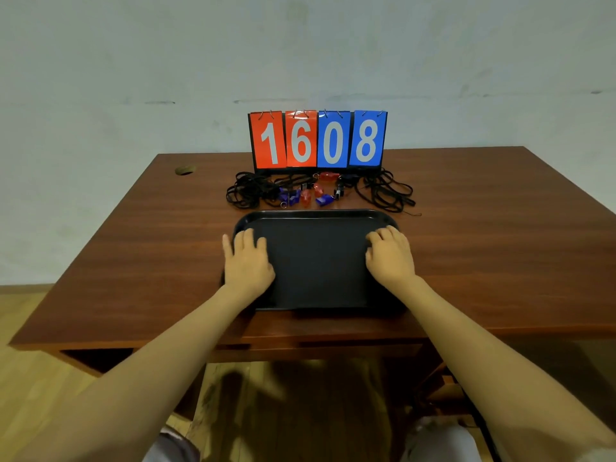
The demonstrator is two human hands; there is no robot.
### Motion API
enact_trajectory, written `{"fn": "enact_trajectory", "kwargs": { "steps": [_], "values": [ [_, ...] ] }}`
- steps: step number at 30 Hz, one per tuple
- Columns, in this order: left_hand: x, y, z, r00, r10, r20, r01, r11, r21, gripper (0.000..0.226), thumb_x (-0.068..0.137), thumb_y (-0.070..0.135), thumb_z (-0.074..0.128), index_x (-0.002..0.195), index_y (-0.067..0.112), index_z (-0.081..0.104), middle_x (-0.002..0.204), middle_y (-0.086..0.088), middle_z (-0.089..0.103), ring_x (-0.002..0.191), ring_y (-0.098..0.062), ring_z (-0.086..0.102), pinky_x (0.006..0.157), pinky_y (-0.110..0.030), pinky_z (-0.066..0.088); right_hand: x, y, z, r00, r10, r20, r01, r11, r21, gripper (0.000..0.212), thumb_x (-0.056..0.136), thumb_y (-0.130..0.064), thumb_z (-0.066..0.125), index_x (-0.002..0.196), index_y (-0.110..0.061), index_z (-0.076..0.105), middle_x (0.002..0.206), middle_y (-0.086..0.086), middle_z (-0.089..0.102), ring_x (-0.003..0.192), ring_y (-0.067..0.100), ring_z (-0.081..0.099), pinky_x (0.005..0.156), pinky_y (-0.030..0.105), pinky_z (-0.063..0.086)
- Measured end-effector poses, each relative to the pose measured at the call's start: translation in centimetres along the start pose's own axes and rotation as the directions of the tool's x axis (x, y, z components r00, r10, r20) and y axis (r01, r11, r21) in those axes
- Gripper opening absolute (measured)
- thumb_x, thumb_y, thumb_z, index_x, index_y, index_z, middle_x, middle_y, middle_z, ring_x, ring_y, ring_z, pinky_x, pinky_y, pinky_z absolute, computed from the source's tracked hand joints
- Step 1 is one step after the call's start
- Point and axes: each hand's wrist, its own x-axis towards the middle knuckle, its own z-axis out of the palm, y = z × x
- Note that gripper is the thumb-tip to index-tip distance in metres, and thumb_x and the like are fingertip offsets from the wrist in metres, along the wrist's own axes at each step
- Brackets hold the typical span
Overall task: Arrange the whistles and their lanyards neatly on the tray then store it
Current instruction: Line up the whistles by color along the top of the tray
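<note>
A black tray (316, 216) lies near the front edge of the wooden table, with nothing on it but my hands. My left hand (248, 261) rests flat on its left side, fingers spread. My right hand (390, 256) rests flat on its right side, fingers slightly curled. Beyond the tray lies a jumble of whistles: blue ones (324, 199) and red ones (305, 197), mixed with tangled black lanyards (248, 191) on the left and black lanyards (388, 191) on the right. Neither hand touches them.
A flip scoreboard (318, 140) reading 1608 stands behind the whistles, near the table's far edge. A round cable hole (185, 170) sits at the table's (133, 248) far left. A wall rises behind; wooden floor lies below.
</note>
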Motion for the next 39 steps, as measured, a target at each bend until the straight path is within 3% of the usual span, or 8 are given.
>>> {"fn": "enact_trajectory", "kwargs": {
  "steps": [5,12,18,25,31,35,39],
  "values": [
    [5.4,2.2,-1.6,0.989,0.146,0.025,-0.146,0.989,-0.03,0.042,0.093,0.019,0.042,0.133,0.007,0.047,0.137,-0.013,0.046,0.127,-0.03,0.041,0.107,-0.04,0.032,4.4,-2.9,-0.7,0.99,-0.138,0.013,0.136,0.987,0.082,0.037,0.096,-0.017,0.045,0.132,-0.008,0.051,0.132,0.009,0.052,0.127,0.024,0.042,0.106,0.035,0.035],
    [13.1,3.8,-0.7,0.99,0.139,0.015,-0.136,0.98,-0.149,0.04,0.095,0.016,0.043,0.134,0.007,0.045,0.132,-0.013,0.048,0.12,-0.032,0.045,0.096,-0.042,0.043,11.9,-5.2,0.3,0.973,-0.203,0.109,0.194,0.977,0.089,0.05,0.094,-0.015,0.049,0.143,-0.01,0.036,0.141,0.01,0.042,0.134,0.025,0.035,0.109,0.036,0.035],
    [17.7,3.6,0.8,0.995,0.099,0.018,-0.096,0.986,-0.137,0.042,0.095,0.023,0.045,0.136,0.012,0.041,0.132,-0.014,0.046,0.121,-0.032,0.043,0.096,-0.042,0.041,16.5,-6.7,2.1,0.983,-0.16,0.091,0.151,0.983,0.101,0.046,0.096,-0.026,0.049,0.139,-0.013,0.037,0.136,0.01,0.043,0.127,0.027,0.039,0.098,0.038,0.047],
    [19.7,3.3,1.7,1.0,0.022,-0.001,-0.022,0.999,-0.05,0.049,0.093,0.042,0.05,0.132,0.014,0.044,0.132,-0.01,0.051,0.128,-0.032,0.036,0.101,-0.044,0.035,16.7,-6.5,4.2,0.989,-0.142,0.049,0.137,0.987,0.088,0.039,0.099,-0.027,0.045,0.133,-0.008,0.043,0.132,0.013,0.046,0.119,0.028,0.046,0.095,0.034,0.044],
    [19.6,3.5,1.9,0.996,-0.088,0.011,0.089,0.995,-0.053,0.045,0.095,0.04,0.045,0.129,0.011,0.05,0.136,-0.013,0.043,0.13,-0.032,0.031,0.105,-0.045,0.03,16.8,-6.7,4.0,0.989,-0.12,0.087,0.11,0.987,0.115,0.037,0.099,-0.024,0.045,0.132,-0.008,0.044,0.132,0.012,0.047,0.123,0.028,0.046,0.098,0.036,0.046],
    [18.1,3.0,0.9,0.992,-0.026,-0.125,0.031,0.999,0.035,0.04,0.095,0.039,0.046,0.122,0.011,0.056,0.137,-0.013,0.038,0.131,-0.031,0.03,0.109,-0.043,0.026,16.5,-7.0,3.7,0.988,-0.104,0.118,0.09,0.989,0.118,0.036,0.098,-0.017,0.047,0.133,-0.008,0.043,0.134,0.014,0.045,0.129,0.034,0.042,0.098,0.037,0.046],
    [16.9,2.3,-0.8,0.977,0.081,-0.199,-0.066,0.994,0.081,0.035,0.097,0.033,0.043,0.123,0.013,0.055,0.127,-0.009,0.049,0.123,-0.027,0.039,0.108,-0.041,0.025,15.8,-6.4,2.5,0.998,-0.01,0.059,-0.003,0.978,0.21,0.028,0.092,-0.013,0.051,0.12,-0.008,0.05,0.121,0.011,0.051,0.107,0.025,0.054,0.088,0.033,0.05]
  ]
}}
